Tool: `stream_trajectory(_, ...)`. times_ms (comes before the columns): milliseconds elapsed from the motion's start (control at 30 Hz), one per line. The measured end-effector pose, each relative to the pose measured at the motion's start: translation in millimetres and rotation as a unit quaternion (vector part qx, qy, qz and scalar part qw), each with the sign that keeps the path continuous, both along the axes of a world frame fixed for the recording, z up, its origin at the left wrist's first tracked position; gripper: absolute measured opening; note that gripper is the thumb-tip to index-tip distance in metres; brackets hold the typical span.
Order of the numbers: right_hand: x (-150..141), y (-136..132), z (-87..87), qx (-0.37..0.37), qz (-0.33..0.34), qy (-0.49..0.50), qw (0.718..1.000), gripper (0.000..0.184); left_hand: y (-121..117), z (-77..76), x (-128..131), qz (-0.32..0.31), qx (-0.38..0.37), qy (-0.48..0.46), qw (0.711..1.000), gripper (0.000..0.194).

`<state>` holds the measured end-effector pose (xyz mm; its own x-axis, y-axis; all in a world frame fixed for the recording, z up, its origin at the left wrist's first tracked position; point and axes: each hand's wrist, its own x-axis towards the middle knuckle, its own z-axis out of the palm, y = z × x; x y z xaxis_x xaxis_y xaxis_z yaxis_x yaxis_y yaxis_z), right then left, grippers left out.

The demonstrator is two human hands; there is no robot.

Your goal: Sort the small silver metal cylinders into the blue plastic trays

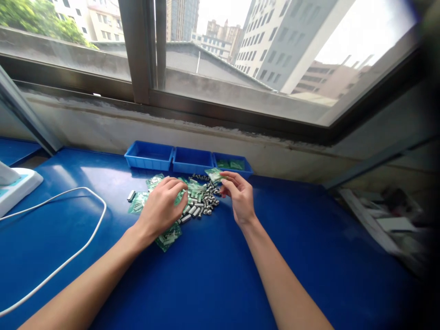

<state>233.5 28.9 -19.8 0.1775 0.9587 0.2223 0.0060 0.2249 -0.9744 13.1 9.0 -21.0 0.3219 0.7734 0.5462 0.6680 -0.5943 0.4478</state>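
My right hand (pixel 241 197) pinches a small green-tinted plastic bag (pixel 213 174) between thumb and fingers, raised just in front of the right-hand bin. My left hand (pixel 164 200) hovers over or rests on the pile, its fingers curved and the thumb apart from them. Beneath and around it lie several green bags (pixel 168 237) of small parts, partly hidden by the hand. Between my hands are loose silver metal cylinders (pixel 194 211) and short screw-like metal pieces (pixel 209 201). One single cylinder (pixel 131 195) lies off to the left.
Three blue bins stand in a row against the wall: a left bin (pixel 149 161), a middle bin (pixel 192 162) and a right bin (pixel 245 172) with green bags inside. A white cable (pixel 98 229) curves over the blue tabletop (pixel 206 284) from a white device (pixel 25 185).
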Motion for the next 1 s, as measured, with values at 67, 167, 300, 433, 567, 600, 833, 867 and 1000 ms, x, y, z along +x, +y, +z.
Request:
stream_trajectory(67, 7, 8, -1.1, 0.015, -0.05, -0.017, 0.998, 0.027, 0, -1.8, 1, -0.013, 0.005, 0.012, 1.0, 0.016)
stream_trajectory(167, 18, 20, -3.5, 0.025, -0.068, -0.074, 0.995, 0.048, -1, -3.6, 2, -0.022, 0.004, 0.032, 0.999, 0.017)
stream_trajectory(300, 26, 24, -5.4, 0.046, -0.051, -0.177, 0.982, 0.069, 0, -5.4, 1, -0.027, 0.003, 0.048, 0.998, 0.019)
stream_trajectory(433, 22, 11, -3.8, 0.054, -0.06, -0.219, 0.972, 0.048, 0, -6.3, 2, -0.038, 0.004, 0.057, 0.998, 0.019)
stream_trajectory(567, 8, -3, -1.1, 0.061, -0.028, -0.308, 0.949, 0.03, 0, -6.1, 3, -0.013, 0.0, 0.064, 0.998, 0.021)
stream_trajectory(600, 3, -6, -0.9, 0.07, -0.013, -0.342, 0.937, 0.032, 0, -6.1, 2, -0.002, -0.003, 0.066, 0.998, 0.023)
stream_trajectory(833, -22, -10, -9.5, 0.108, 0.051, -0.468, 0.876, 0.049, -1, -6.9, 3, 0.034, -0.053, 0.021, 0.998, 0.027)
stream_trajectory(867, -23, -10, -10.8, 0.111, 0.043, -0.472, 0.874, 0.047, -1, -6.8, 3, 0.035, -0.057, 0.016, 0.998, 0.027)
stream_trajectory(1000, -23, -7, -12.9, 0.135, 0.016, -0.464, 0.875, 0.03, 0, -5.9, 4, 0.04, -0.072, 0.014, 0.997, 0.028)
